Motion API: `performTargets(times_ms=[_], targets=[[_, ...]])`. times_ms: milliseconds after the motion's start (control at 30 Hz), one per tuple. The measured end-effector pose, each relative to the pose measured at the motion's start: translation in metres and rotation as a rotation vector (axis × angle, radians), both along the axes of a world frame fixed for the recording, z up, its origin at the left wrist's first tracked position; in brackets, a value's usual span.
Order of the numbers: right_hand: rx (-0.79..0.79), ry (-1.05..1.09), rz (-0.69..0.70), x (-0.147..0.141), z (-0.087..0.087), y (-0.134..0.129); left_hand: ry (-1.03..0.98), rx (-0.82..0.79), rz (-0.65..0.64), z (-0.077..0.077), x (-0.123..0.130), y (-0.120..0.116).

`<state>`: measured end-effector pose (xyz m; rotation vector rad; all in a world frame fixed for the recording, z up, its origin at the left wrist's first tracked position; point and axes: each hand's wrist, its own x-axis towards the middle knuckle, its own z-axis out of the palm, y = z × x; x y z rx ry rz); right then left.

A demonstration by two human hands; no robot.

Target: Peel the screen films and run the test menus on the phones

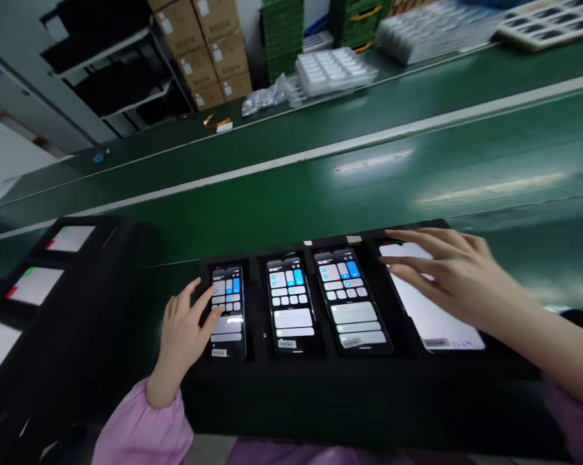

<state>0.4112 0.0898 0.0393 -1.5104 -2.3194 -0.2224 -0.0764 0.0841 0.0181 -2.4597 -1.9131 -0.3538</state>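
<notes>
Several smartphones lie face up in the slots of a black foam tray (330, 369). My left hand (187, 326) is over the leftmost smartphone (228, 336), its fingers spread and fingertips at the screen. That phone and the two middle ones, the second smartphone (291, 318) and the third smartphone (352, 313), show a panel of grey and blue tiles. At the right end, my right hand (446, 271) reaches over the fourth smartphone (427, 316), whose screen is mostly white. Its fingers are stretched out and cover the phone's upper part; whether they touch the glass I cannot tell.
Another black tray (90, 265) with lit phones stands at the left. Beyond the trays runs a green conveyor (282, 200) with a pale rail. Clear plastic trays (333, 71) and a plastic bag (267, 97) sit at the back, with cardboard boxes (223, 55) and green crates (282, 39) behind.
</notes>
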Motion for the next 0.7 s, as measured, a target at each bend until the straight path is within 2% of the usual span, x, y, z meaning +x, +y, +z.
performTargets(times_ms=[100, 233, 333, 433, 567, 700], targets=[[-0.023, -0.026, 0.123, -0.031, 0.004, 0.003, 0.016, -0.001, -0.019, -0.002, -0.004, 0.002], [-0.009, -0.042, 0.193, -0.060, -0.006, 0.012, 0.068, 0.019, -0.010, 0.009, 0.002, 0.003], [0.018, -0.042, 0.206, -0.066, -0.013, 0.017, 0.095, 0.070, -0.031, 0.021, 0.029, 0.003], [0.053, -0.051, 0.218, -0.064, -0.015, 0.019, 0.087, 0.072, -0.193, 0.028, 0.067, 0.009], [0.091, -0.061, 0.232, -0.064, -0.015, 0.019, 0.081, 0.021, -0.314, 0.023, 0.101, 0.021], [0.110, -0.046, 0.232, -0.068, -0.013, 0.020, 0.088, 0.008, -0.337, 0.014, 0.106, 0.027]])
